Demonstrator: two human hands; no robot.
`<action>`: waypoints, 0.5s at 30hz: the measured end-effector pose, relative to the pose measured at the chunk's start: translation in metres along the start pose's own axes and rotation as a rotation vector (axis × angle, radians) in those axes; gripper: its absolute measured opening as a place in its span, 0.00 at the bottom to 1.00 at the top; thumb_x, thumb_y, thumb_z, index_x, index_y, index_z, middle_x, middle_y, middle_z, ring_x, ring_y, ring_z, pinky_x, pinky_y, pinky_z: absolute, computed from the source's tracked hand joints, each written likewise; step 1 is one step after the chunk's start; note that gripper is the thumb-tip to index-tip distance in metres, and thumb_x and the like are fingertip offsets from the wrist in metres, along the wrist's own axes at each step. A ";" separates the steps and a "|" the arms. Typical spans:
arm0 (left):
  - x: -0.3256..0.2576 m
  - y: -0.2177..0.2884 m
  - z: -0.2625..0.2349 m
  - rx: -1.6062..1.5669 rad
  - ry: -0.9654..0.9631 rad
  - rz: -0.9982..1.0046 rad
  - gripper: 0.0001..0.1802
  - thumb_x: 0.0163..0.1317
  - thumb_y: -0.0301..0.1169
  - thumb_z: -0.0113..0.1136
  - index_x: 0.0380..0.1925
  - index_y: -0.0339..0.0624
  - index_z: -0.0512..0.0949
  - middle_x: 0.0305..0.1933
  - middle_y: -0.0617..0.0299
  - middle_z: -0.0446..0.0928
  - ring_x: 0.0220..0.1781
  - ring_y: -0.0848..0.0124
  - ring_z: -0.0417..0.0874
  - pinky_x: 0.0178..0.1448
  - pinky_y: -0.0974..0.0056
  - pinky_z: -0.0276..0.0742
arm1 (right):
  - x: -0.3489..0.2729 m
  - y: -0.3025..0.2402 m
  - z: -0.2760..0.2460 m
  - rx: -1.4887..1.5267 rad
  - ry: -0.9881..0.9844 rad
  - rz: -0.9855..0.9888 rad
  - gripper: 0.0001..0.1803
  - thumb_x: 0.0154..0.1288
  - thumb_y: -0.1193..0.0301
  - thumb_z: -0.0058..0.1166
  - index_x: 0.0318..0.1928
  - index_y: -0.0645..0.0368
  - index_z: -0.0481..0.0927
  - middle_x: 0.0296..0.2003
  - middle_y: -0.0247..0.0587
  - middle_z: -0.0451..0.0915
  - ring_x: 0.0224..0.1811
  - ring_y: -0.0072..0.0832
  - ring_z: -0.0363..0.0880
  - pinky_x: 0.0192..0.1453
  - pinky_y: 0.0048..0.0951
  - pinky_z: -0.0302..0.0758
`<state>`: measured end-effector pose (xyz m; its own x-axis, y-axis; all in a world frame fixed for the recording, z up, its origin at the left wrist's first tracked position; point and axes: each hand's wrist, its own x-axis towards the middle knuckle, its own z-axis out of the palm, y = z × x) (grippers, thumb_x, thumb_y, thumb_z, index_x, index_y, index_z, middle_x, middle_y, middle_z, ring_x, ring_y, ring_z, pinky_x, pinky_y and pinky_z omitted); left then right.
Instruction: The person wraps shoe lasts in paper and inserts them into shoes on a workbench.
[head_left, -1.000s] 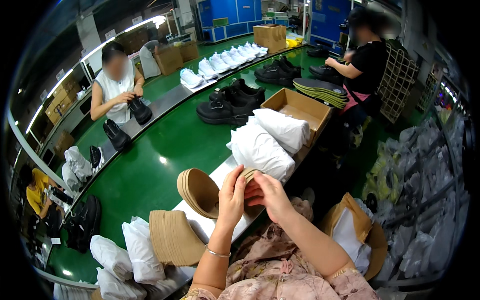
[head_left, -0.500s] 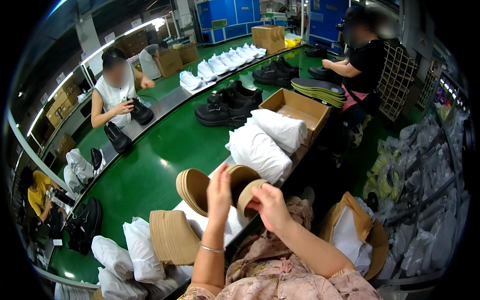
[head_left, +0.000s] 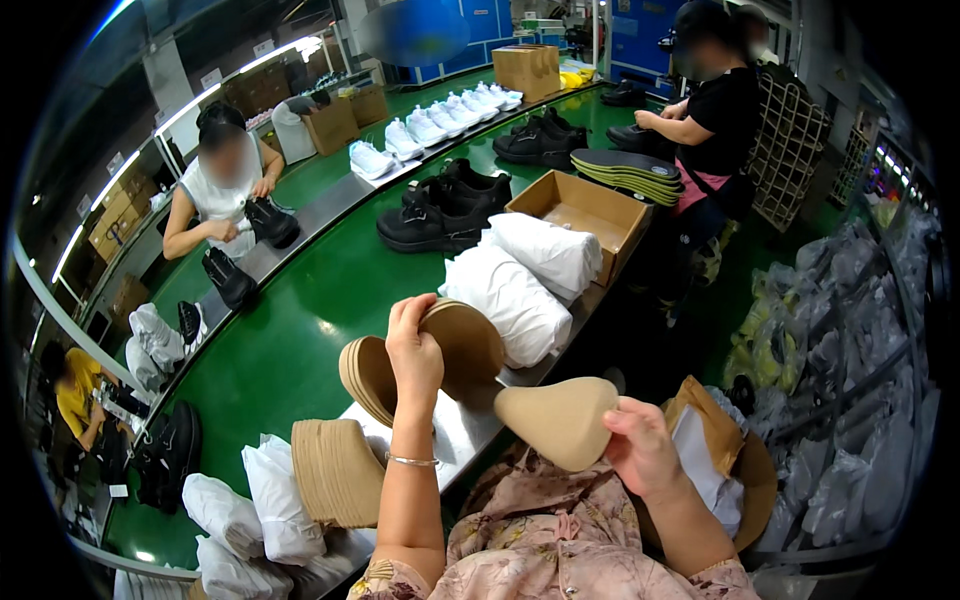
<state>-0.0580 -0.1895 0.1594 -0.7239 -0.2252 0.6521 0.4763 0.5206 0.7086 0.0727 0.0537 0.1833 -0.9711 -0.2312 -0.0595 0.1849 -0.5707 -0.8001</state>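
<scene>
My right hand (head_left: pixel 643 446) pinches one rounded tan cardboard insert (head_left: pixel 556 418) by its wide edge, above my lap. The insert's narrow end points left, toward the stack. My left hand (head_left: pixel 414 356) is closed over the top edge of a curled cardboard stack (head_left: pixel 470 352) standing at the table's near edge; its palm side is partly hidden. Left of that hand, touching or nearly so, is another curled stack (head_left: pixel 364 378). A taller pile of the same cardboard (head_left: pixel 335 475) stands nearer to me on the left.
Two white-wrapped bundles (head_left: pixel 508 305) and an open cardboard box (head_left: pixel 615 215) line the table's right edge. Black shoes (head_left: pixel 440 215) stand on the green table (head_left: pixel 290 350). More wrapped bundles (head_left: pixel 275 500) lie at lower left. Co-workers handle black shoes across the table and at far right.
My right hand has moved right and toward me, drawing one cardboard insert away from the stack. My left hand has shifted slightly left and closed on the stack's edge.
</scene>
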 end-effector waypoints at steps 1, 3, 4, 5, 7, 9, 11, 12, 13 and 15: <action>0.001 -0.002 0.002 0.015 -0.016 0.010 0.21 0.44 0.09 0.39 0.37 0.33 0.75 0.40 0.51 0.73 0.43 0.57 0.77 0.50 0.64 0.71 | -0.004 -0.002 -0.005 0.000 0.025 -0.019 0.16 0.61 0.71 0.45 0.45 0.71 0.73 0.39 0.42 0.77 0.42 0.25 0.76 0.48 0.27 0.73; 0.002 -0.004 0.003 0.094 -0.026 -0.027 0.21 0.45 0.10 0.39 0.38 0.33 0.75 0.41 0.50 0.73 0.44 0.56 0.76 0.51 0.63 0.71 | -0.007 -0.010 -0.016 0.004 0.055 -0.025 0.16 0.61 0.72 0.45 0.45 0.71 0.73 0.40 0.42 0.78 0.42 0.26 0.76 0.49 0.28 0.72; 0.002 -0.006 0.005 0.131 -0.038 -0.044 0.20 0.46 0.10 0.39 0.38 0.33 0.75 0.41 0.50 0.73 0.44 0.56 0.76 0.51 0.62 0.71 | -0.008 -0.012 -0.019 0.007 0.076 -0.030 0.16 0.61 0.72 0.45 0.45 0.71 0.73 0.40 0.43 0.78 0.42 0.26 0.76 0.49 0.28 0.72; 0.001 -0.010 0.005 0.155 -0.026 -0.057 0.19 0.49 0.12 0.40 0.39 0.34 0.75 0.42 0.50 0.73 0.44 0.56 0.76 0.51 0.61 0.71 | -0.010 -0.017 -0.019 0.025 0.100 -0.022 0.16 0.60 0.72 0.46 0.44 0.72 0.73 0.39 0.43 0.78 0.42 0.27 0.76 0.50 0.28 0.71; 0.000 -0.014 0.002 0.218 -0.043 -0.063 0.18 0.52 0.17 0.45 0.45 0.34 0.73 0.46 0.47 0.72 0.48 0.53 0.74 0.53 0.60 0.69 | -0.009 -0.021 -0.028 0.037 0.071 -0.013 0.16 0.59 0.72 0.46 0.44 0.72 0.74 0.39 0.43 0.78 0.41 0.27 0.76 0.50 0.28 0.71; -0.002 -0.015 -0.003 0.322 -0.076 -0.036 0.22 0.53 0.23 0.52 0.51 0.34 0.69 0.52 0.43 0.68 0.53 0.50 0.70 0.57 0.58 0.66 | -0.006 -0.023 -0.045 0.017 0.047 0.031 0.16 0.57 0.72 0.46 0.42 0.72 0.75 0.38 0.43 0.78 0.41 0.27 0.76 0.49 0.26 0.70; -0.002 -0.011 -0.004 0.394 -0.086 0.004 0.23 0.56 0.29 0.56 0.52 0.34 0.68 0.54 0.43 0.68 0.55 0.52 0.70 0.58 0.59 0.67 | -0.004 -0.035 -0.053 -0.052 0.062 0.124 0.15 0.53 0.73 0.47 0.38 0.72 0.77 0.33 0.41 0.79 0.35 0.25 0.77 0.43 0.23 0.72; -0.002 -0.007 -0.004 0.439 -0.091 0.029 0.23 0.58 0.32 0.57 0.52 0.34 0.69 0.54 0.45 0.69 0.55 0.54 0.72 0.57 0.60 0.68 | -0.003 -0.039 -0.063 -0.100 0.035 0.166 0.15 0.52 0.73 0.48 0.37 0.71 0.77 0.32 0.40 0.79 0.33 0.24 0.77 0.40 0.21 0.72; -0.001 -0.004 -0.008 0.454 -0.117 0.008 0.25 0.58 0.37 0.58 0.52 0.33 0.69 0.54 0.45 0.68 0.55 0.54 0.71 0.58 0.60 0.67 | 0.001 -0.046 -0.051 -0.141 0.069 0.163 0.14 0.50 0.72 0.49 0.35 0.70 0.78 0.27 0.38 0.79 0.27 0.22 0.76 0.34 0.20 0.71; 0.000 0.005 -0.008 0.410 -0.165 -0.051 0.25 0.59 0.38 0.57 0.51 0.32 0.70 0.53 0.44 0.70 0.56 0.54 0.71 0.58 0.60 0.67 | 0.005 -0.054 -0.077 -0.234 -0.043 0.186 0.12 0.48 0.72 0.50 0.31 0.69 0.79 0.24 0.38 0.78 0.24 0.21 0.74 0.31 0.18 0.70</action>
<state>-0.0513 -0.1937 0.1657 -0.8269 -0.1420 0.5442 0.2249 0.8034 0.5513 0.0462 0.1438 0.1804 -0.9156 -0.3509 -0.1963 0.3140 -0.3192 -0.8942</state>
